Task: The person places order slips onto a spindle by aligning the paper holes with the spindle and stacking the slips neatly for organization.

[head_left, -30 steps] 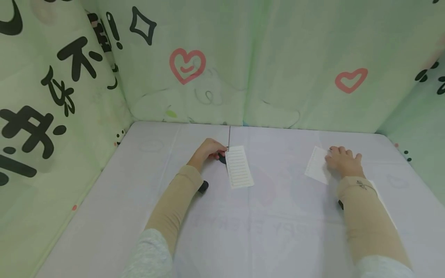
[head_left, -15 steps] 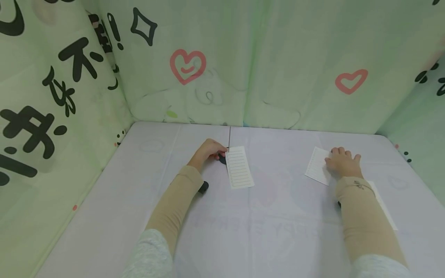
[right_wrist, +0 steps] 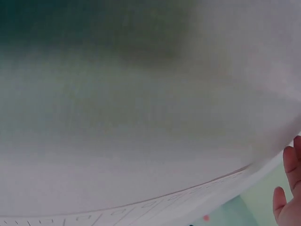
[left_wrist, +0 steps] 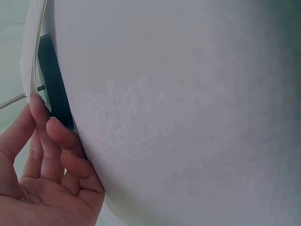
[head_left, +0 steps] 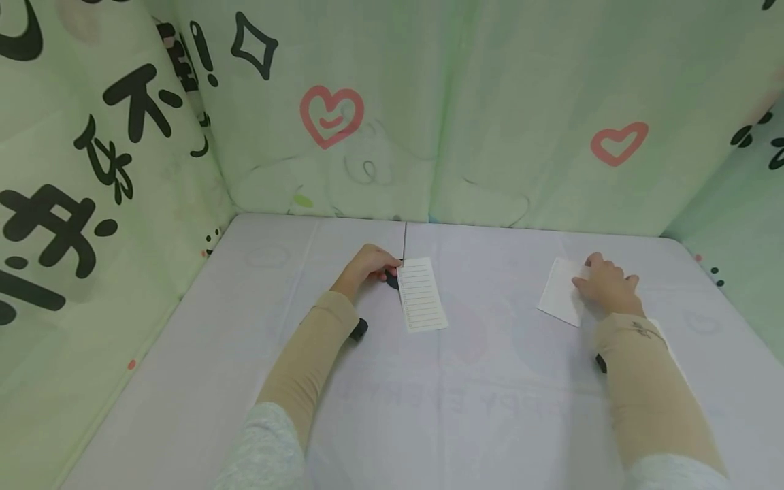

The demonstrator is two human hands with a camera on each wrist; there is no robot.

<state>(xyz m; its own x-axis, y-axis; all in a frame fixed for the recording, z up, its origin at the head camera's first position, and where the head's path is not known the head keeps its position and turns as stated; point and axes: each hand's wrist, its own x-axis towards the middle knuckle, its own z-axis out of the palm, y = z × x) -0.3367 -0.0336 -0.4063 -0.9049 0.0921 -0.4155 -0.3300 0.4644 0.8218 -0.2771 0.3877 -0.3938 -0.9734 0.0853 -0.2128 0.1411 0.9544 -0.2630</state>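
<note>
With its fingertips my left hand [head_left: 369, 261] pinches the top left corner of a lined paper slip [head_left: 422, 294]. More than one paper layer shows edge-on in the left wrist view. Right behind the slip lies a black base [left_wrist: 55, 82], and a thin metal rod [left_wrist: 13, 100] stands out from it by the pinched corner. At the right my right hand [head_left: 608, 284] is over the edge of a white paper sheet [head_left: 559, 292], thumb and fingers spread apart. The right wrist view catches only part of that hand, beside a sheet with printed boxes [right_wrist: 141, 207].
A black object [head_left: 359, 330] lies partly behind the left sleeve. Beside the right sleeve are another black object [head_left: 601, 363] and a white paper edge [head_left: 664, 333], both partly hidden. Green printed curtains [head_left: 514, 102] enclose the white-covered table [head_left: 478, 408].
My right hand's fingers, spread flat over the sheet before, are now bent and drawn together at its right edge. My left hand and its slip stay in place.
</note>
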